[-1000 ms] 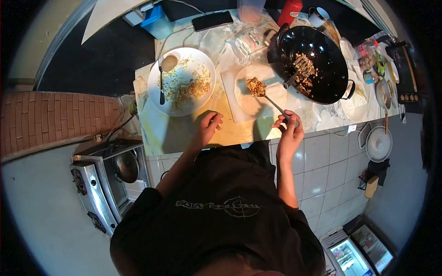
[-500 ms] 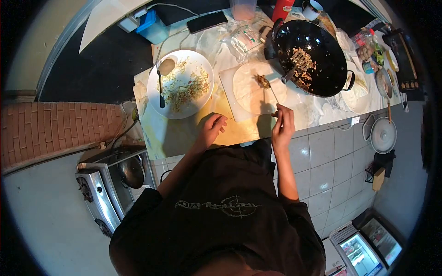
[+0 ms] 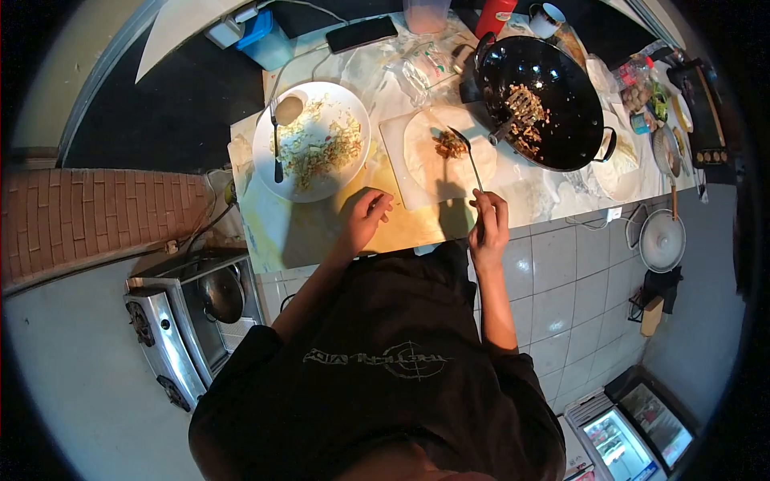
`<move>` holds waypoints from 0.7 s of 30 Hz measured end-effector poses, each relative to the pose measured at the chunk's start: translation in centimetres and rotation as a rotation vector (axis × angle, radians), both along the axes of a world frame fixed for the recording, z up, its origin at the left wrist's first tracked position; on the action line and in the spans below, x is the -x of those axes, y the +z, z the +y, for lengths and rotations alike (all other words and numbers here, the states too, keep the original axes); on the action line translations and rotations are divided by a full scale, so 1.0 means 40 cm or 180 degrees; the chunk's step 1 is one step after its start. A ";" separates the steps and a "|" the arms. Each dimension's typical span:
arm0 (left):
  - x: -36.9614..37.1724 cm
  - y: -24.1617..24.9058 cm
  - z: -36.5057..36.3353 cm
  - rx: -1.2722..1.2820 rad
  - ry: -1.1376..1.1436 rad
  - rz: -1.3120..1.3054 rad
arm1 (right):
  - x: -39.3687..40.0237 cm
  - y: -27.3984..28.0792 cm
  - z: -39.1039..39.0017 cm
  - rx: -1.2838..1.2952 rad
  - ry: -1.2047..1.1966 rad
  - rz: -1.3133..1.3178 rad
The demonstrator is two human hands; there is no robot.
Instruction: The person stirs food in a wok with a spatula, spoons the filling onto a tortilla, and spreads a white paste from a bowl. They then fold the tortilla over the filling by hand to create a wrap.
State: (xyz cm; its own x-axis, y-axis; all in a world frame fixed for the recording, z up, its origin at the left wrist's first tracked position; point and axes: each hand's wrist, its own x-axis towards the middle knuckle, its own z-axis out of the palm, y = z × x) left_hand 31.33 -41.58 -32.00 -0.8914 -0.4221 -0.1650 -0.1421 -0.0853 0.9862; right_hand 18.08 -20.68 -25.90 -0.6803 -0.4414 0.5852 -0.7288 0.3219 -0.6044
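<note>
My right hand is closed around the handle of a spoon, whose bowl is just above a small heap of brown chopped filling. The filling lies on a round, pale sheet of dough, spread over a white board. My left hand rests near the table's front edge, fingers loosely bent and apart, holding nothing. Beyond it stands a white plate of chopped egg-like and vegetable bits, with a fork and a small round bowl-like piece at its left side.
A black wok with more filling and a slotted turner stands right of the board. A phone, clear plastic bag and red bottle are at the back. Left of me is a gas stove.
The spoon's bowl has turned over and the filling now lies in a wider heap on the dough. My left hand has barely moved. The view has shifted slightly.
</note>
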 end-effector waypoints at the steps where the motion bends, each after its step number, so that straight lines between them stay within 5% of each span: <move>1: 0.001 0.004 0.002 -0.0010 0.0034 0.0043 | -0.004 0.008 0.001 0.0000 -0.0007 -0.0002; 15: 0.057 0.019 0.030 -0.0256 0.0143 0.0019 | 0.001 0.093 0.060 0.0552 -0.0299 -0.0461; 17: 0.068 0.018 0.036 -0.0273 0.0172 0.0041 | 0.003 0.090 0.048 0.1440 -0.0469 -0.1594; 21: 0.087 0.044 0.052 -0.0158 0.0404 -0.0013 | 0.002 0.101 0.051 0.2008 -0.0565 -0.2418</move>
State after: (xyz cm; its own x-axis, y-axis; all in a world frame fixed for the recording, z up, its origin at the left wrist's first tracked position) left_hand 27.84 -39.49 -30.26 -0.8306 -0.5228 -0.1920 -0.1310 -0.1517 0.9797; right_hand 18.02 -18.65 -21.88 -0.9966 -0.0561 0.0605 -0.0514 -0.1511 -0.9872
